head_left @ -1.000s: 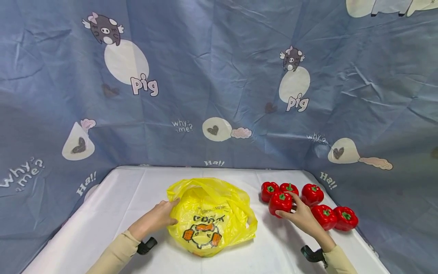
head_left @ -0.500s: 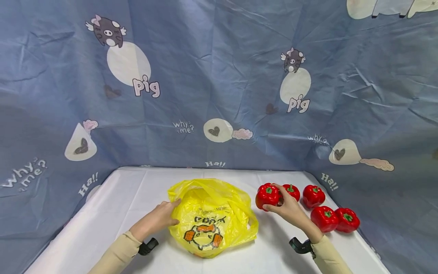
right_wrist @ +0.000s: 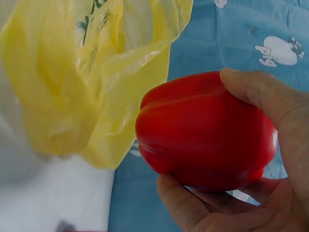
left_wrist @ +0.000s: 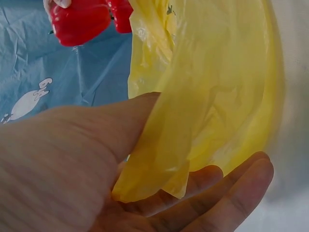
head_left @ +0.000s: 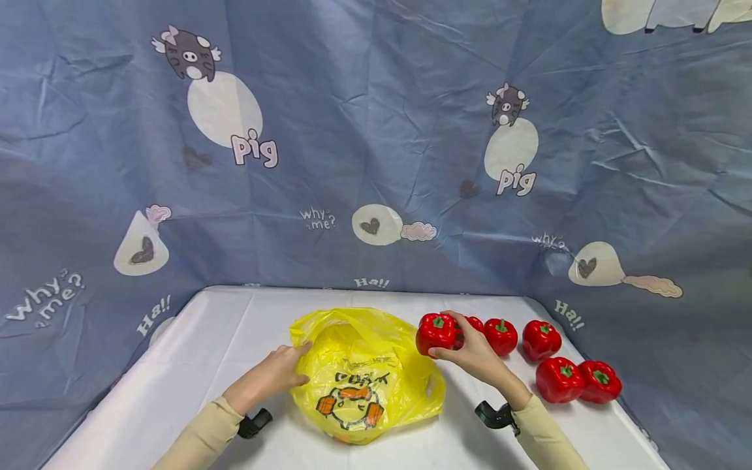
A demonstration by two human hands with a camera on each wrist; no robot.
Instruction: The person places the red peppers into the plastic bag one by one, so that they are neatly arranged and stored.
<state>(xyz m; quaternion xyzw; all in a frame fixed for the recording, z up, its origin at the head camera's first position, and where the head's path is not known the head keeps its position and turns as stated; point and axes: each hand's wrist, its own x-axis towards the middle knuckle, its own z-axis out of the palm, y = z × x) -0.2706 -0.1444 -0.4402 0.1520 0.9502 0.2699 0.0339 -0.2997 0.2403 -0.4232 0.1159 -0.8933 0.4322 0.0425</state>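
A yellow plastic bag point(head_left: 364, 385) with a cartoon print stands mid-table, its mouth gaping upward. My left hand point(head_left: 275, 372) holds the bag's left rim; in the left wrist view the yellow film point(left_wrist: 159, 154) passes between thumb and fingers. On the bag's other side, my right hand point(head_left: 472, 352) grips a red bell pepper point(head_left: 435, 334) with a green stem, just right of the bag's opening. The right wrist view shows thumb and fingers around opposite sides of the pepper point(right_wrist: 203, 133), with the bag point(right_wrist: 63, 87) close beyond it.
Several more red bell peppers lie on the right of the white-covered table point(head_left: 235, 326), among them one at the back point(head_left: 540, 339) and one nearer the front point(head_left: 559, 380). Another pepper is partly hidden behind the right hand. A blue printed cloth point(head_left: 364, 143) hangs around the table.
My right hand has carried the pepper leftward from the group toward the bag. The left hand has kept its place on the rim.
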